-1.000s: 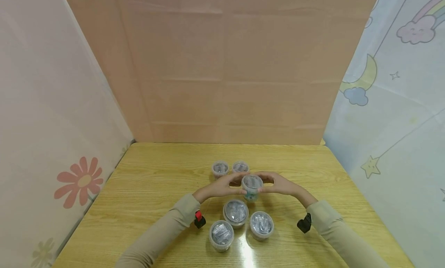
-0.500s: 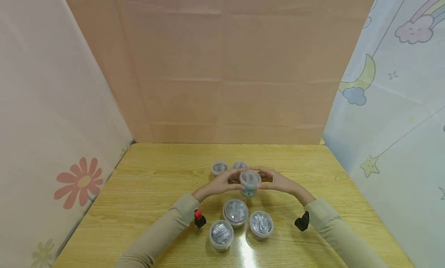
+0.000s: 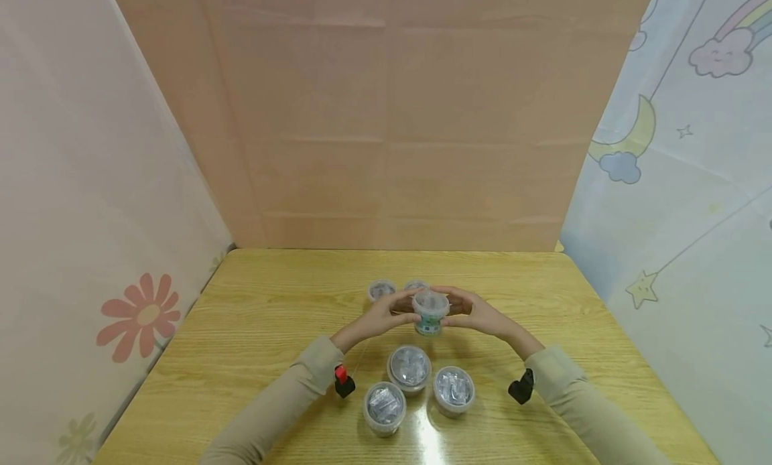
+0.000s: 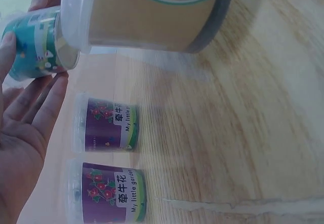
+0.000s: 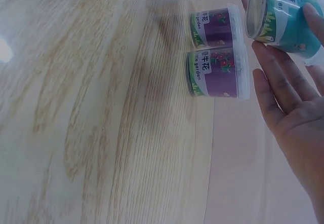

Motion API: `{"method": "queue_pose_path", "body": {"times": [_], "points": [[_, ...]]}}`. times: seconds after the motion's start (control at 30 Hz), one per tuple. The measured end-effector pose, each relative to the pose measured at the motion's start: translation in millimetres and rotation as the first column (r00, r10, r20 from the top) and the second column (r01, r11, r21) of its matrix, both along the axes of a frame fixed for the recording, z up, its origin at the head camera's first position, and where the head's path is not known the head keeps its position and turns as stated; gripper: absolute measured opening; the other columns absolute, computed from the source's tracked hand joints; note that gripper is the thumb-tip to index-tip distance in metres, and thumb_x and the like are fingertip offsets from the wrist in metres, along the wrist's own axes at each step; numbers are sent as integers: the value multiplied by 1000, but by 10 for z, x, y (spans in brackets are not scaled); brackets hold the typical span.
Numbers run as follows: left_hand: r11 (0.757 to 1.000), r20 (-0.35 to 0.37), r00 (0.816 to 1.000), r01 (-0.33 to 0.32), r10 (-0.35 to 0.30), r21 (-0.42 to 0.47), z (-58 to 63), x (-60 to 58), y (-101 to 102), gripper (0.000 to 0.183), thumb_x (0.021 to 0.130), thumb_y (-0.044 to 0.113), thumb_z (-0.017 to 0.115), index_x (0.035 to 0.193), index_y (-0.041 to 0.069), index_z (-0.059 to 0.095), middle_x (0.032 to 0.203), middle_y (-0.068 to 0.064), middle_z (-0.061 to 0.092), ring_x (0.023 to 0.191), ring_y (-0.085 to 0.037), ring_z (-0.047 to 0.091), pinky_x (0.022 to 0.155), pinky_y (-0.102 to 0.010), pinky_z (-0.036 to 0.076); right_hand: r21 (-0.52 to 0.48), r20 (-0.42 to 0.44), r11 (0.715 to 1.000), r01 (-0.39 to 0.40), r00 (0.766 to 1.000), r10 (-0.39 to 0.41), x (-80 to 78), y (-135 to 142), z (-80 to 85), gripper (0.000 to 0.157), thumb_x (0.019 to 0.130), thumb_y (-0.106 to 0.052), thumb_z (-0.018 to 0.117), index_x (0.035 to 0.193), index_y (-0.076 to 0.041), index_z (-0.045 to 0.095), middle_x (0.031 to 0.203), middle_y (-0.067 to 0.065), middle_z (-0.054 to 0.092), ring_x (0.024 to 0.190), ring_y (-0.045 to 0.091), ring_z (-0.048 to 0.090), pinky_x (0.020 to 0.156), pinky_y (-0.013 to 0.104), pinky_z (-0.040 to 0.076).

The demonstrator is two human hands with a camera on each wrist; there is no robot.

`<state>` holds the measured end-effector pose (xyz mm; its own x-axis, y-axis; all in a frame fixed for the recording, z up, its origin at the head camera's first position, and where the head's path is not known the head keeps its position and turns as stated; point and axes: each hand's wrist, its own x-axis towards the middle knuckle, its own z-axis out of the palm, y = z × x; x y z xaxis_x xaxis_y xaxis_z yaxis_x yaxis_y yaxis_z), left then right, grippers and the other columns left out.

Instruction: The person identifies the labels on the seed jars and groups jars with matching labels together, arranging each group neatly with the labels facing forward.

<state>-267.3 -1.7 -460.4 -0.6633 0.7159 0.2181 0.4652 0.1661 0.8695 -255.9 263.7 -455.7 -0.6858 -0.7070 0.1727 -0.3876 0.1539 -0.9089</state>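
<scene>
Both hands hold one small clear-lidded cup with a teal label [image 3: 430, 313] [image 4: 35, 49] [image 5: 286, 19] above the table, just in front of two small purple-labelled cups [image 3: 380, 289] [image 3: 415, 285]. My left hand [image 3: 393, 311] [image 4: 23, 133] grips it from the left, thumb on its side and fingers under it. My right hand [image 3: 466, 311] [image 5: 291, 107] grips it from the right the same way. In the wrist views the purple cups [image 4: 106, 127] [image 4: 109, 191] [image 5: 215, 21] [image 5: 217, 72] stand side by side on the wood, close beyond the fingers.
Three larger lidded cups [image 3: 409, 368] [image 3: 454, 388] [image 3: 384, 406] stand in a cluster near the front of the wooden table [image 3: 253, 331]; one fills the top of the left wrist view [image 4: 152, 11]. Cardboard and fabric walls close in the back and sides.
Both hands have carried the teal cup up and away from me, toward the two small purple cups. The other cups have not moved.
</scene>
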Motion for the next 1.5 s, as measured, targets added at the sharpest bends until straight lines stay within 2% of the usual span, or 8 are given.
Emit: {"method": "queue_pose_path", "body": {"times": [0.13,0.27,0.37,0.57,0.73,0.87,1.13,1.5], "points": [[999,12,999,-50,50,6,44,41,-24,59,91,19,61,143,12,35,122,-12,60,108,-24,60,85,-26,52,6,14,999,41,999,-41,9,-29,5,66,90,-10,61,146,-7,26,129,18,51,108,23,59,86,35,52],[997,13,997,-73,72,35,-103,-43,-35,61,88,29,63,143,25,36,121,-6,60,106,-17,60,82,-26,53,15,7,996,83,997,-83,18,-71,12,65,89,-13,63,145,-13,29,126,16,53,107,22,60,85,35,53],[995,8,995,-96,96,34,-92,-37,-48,61,87,33,63,142,28,37,121,-3,60,105,-16,60,82,-27,53,17,-9,995,102,995,-101,17,-110,21,65,89,-11,63,145,-11,30,125,18,53,105,22,60,83,34,54],[989,11,989,-146,146,31,33,35,-64,59,89,24,63,142,19,39,122,-8,59,106,-22,60,84,-33,52,31,-24,991,128,992,-127,11,-157,29,63,91,-9,59,146,-12,28,131,17,51,111,22,57,86,33,52],[992,20,993,-120,119,34,244,142,-103,59,90,16,62,142,6,36,122,-16,57,108,-29,59,87,-36,52,2,26,995,100,995,-100,8,-167,43,57,96,-11,51,147,-14,26,136,19,45,117,21,53,90,39,50],[993,18,994,-107,107,38,283,153,-131,59,90,16,62,142,5,36,122,-17,57,108,-29,59,87,-36,51,-40,64,996,74,995,-71,4,-187,49,53,98,-11,46,147,-12,26,139,22,40,117,19,54,91,49,48],[987,17,991,-137,136,85,-16,-7,-159,54,91,23,60,141,18,40,125,-11,55,109,-25,58,87,-32,52,-55,73,995,84,994,-80,3,-258,49,51,98,-11,48,145,-10,29,133,23,45,113,22,56,91,52,46],[983,55,983,-179,176,49,-45,-13,-225,56,89,33,61,140,23,41,126,-8,55,111,-22,58,90,-33,51,-47,77,994,103,992,-99,29,-339,68,51,97,-11,48,144,-9,30,131,21,46,113,27,55,92,48,47]]}}
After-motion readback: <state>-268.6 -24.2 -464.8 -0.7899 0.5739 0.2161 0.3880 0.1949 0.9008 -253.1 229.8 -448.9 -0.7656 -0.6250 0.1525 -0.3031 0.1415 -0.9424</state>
